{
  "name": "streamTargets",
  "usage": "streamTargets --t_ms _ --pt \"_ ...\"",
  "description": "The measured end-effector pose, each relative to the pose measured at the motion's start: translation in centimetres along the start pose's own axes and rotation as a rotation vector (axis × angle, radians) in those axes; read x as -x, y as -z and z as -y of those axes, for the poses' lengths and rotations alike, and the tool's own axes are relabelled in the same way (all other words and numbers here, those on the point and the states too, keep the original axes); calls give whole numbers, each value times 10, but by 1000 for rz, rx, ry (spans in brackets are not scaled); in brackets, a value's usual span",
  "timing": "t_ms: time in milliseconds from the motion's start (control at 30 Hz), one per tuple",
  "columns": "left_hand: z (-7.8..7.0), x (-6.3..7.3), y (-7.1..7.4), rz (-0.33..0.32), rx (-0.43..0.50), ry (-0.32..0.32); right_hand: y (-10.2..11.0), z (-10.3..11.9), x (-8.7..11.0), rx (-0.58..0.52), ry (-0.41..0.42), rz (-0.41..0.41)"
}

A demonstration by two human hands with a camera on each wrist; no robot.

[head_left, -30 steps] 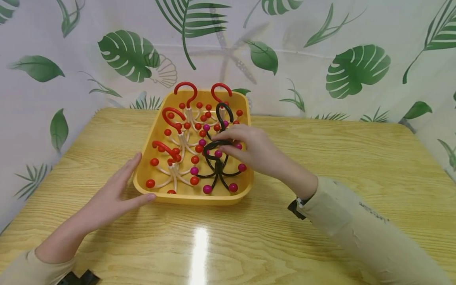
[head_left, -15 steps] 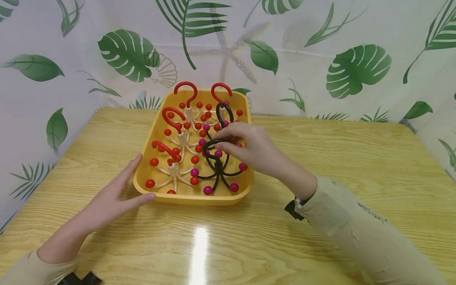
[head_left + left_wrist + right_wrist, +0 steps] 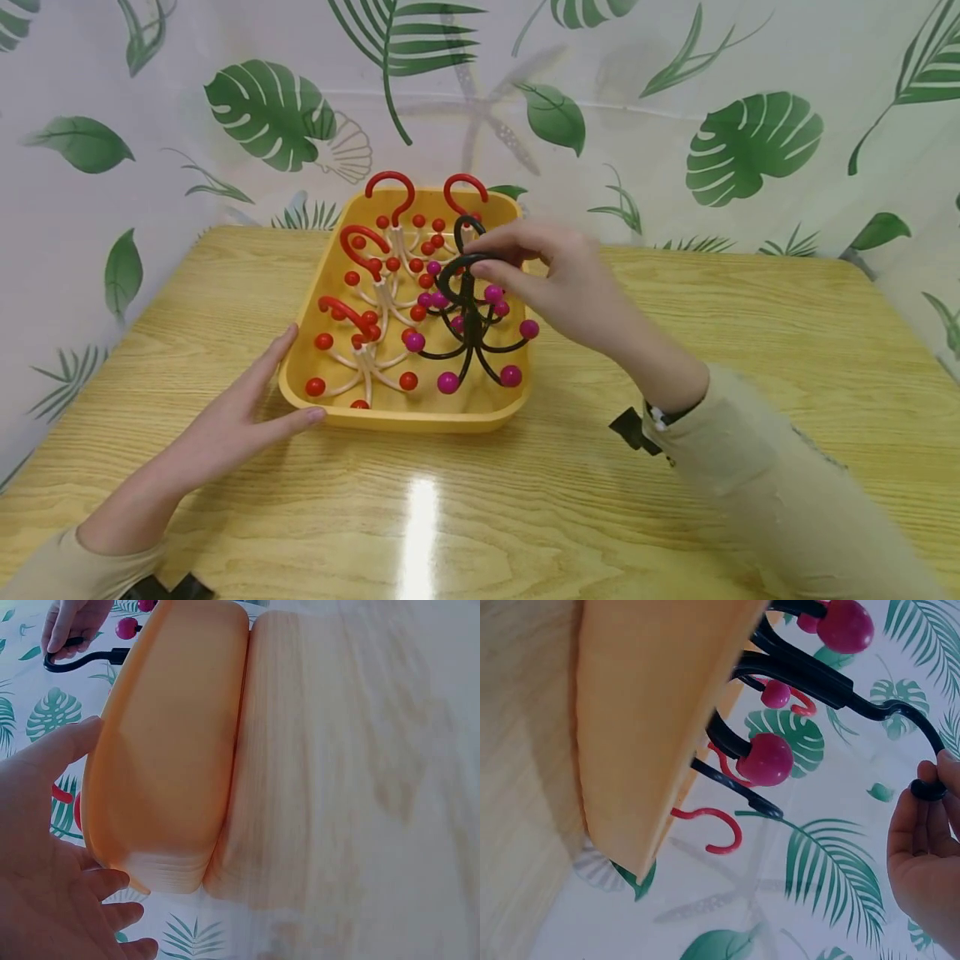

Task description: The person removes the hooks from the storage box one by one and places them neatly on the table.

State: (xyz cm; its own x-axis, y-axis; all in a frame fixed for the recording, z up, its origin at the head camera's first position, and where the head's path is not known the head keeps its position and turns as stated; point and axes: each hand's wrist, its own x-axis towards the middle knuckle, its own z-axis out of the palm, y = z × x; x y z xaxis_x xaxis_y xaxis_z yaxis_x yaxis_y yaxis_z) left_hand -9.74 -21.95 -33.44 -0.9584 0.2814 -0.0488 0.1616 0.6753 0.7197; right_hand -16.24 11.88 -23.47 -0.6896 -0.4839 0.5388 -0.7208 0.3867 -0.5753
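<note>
My right hand [image 3: 573, 287] pinches the hook top of a black hanger [image 3: 472, 333] with several curved arms tipped by magenta balls. In the right wrist view its stem [image 3: 810, 682] slants up past the rim of the yellow tray [image 3: 420, 421]. A second black hook [image 3: 459, 229] stands just behind it, partly covered by the hand. My left hand [image 3: 232, 425] rests at the tray's near left corner, thumb along the front rim and fingers straight against the side. The left wrist view shows that thumb [image 3: 79, 739] at the rim.
Several cream hangers [image 3: 365, 360] with red hooks and red balls stand in the tray's left half and at its back. The tray sits on a wood-grain table [image 3: 712, 350]. Behind rises a leaf-print backdrop [image 3: 637, 50].
My right hand has moved up and slightly right, raising the front black hanger; its magenta balls now sit higher over the tray. The left hand has stayed in place.
</note>
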Motion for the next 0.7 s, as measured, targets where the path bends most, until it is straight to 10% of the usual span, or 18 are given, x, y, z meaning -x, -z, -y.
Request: streamTargets --t_ms 300,700 --pt "0 0 1 3 2 -5 31 -1 -3 -7 -12 -116" --pt "-3 0 4 15 -6 6 65 -38 -5 77 -291 -196"
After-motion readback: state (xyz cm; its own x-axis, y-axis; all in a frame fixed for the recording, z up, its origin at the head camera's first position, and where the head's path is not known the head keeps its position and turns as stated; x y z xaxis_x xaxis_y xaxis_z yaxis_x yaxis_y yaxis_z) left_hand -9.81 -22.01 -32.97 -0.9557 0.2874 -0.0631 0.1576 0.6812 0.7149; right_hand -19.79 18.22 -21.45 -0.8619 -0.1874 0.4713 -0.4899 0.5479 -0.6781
